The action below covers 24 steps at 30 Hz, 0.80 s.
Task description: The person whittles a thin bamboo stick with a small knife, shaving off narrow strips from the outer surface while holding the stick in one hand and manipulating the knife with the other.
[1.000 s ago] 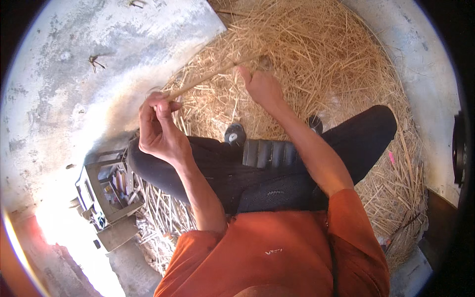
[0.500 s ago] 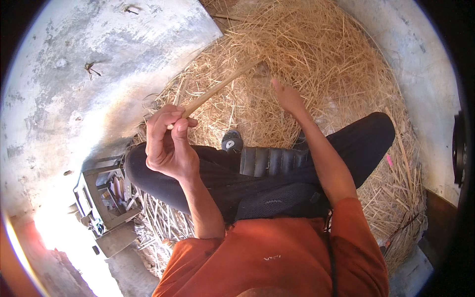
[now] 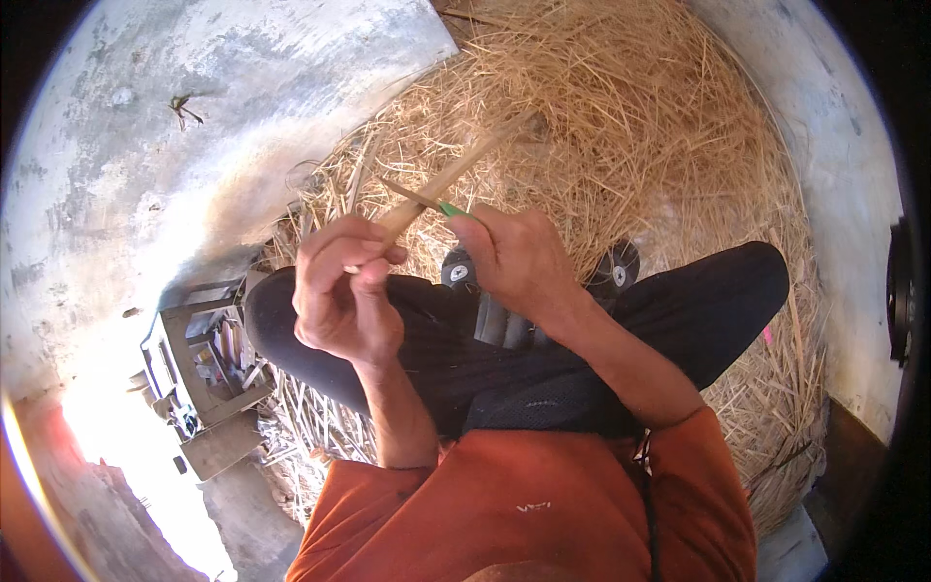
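The pale stick (image 3: 456, 175) runs on a slant from my left hand up toward the upper right, out over the heap of straw (image 3: 621, 126), and its far end lies against that straw so I cannot tell where it stops. Far to my left, the bare concrete floor (image 3: 145, 145) spreads wide and open, with one dry twig (image 3: 182, 107) lying on it. Nearer, at my left knee, a small grey metal frame (image 3: 199, 364) stands on the floor, close beside my dark trouser leg (image 3: 320, 349), so room is tight there. My left hand (image 3: 344, 291) has its grip closed round the lower end of the stick, fingers curled over it and thumb pressed on top. Just right of it, my right hand (image 3: 519, 257) grips shut on a small knife with a green handle (image 3: 448, 208), and its thin blade (image 3: 407, 194) points left and lies across the stick, touching it just above my left fingers. The two hands are near each other, above my crossed legs. Straw rings my legs on the right, up to a curved pale wall (image 3: 853, 194).
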Tool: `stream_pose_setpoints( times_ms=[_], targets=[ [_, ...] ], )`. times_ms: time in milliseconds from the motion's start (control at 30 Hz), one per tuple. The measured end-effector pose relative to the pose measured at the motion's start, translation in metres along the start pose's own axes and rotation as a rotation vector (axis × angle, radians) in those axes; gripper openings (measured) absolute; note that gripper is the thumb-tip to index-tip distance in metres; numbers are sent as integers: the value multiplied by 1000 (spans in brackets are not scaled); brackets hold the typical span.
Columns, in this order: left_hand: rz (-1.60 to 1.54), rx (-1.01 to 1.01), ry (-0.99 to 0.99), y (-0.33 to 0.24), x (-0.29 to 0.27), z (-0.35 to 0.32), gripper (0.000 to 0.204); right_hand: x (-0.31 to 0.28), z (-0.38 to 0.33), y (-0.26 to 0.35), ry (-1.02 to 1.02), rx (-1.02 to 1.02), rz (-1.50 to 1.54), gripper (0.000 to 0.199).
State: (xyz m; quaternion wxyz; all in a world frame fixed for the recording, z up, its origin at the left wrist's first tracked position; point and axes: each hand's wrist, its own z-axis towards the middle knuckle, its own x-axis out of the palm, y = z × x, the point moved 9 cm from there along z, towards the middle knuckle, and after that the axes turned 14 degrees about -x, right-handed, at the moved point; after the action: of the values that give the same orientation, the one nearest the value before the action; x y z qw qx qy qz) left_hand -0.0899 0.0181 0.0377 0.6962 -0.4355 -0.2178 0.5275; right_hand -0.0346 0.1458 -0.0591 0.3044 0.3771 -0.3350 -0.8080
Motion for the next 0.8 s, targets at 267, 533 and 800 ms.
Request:
stream_pose_setpoints(
  times_ms=[267,533,800],
  targets=[
    [-7,-27,-30,0,-13,4,8,8,0,-5,-57,-100,-155,34],
    [-48,-23,6,1,-14,4,11,4,-26,-11,-16,13,-99,42],
    [-46,6,-21,-5,0,4,11,-21,-12,24,-110,147,55,48]
  ],
)
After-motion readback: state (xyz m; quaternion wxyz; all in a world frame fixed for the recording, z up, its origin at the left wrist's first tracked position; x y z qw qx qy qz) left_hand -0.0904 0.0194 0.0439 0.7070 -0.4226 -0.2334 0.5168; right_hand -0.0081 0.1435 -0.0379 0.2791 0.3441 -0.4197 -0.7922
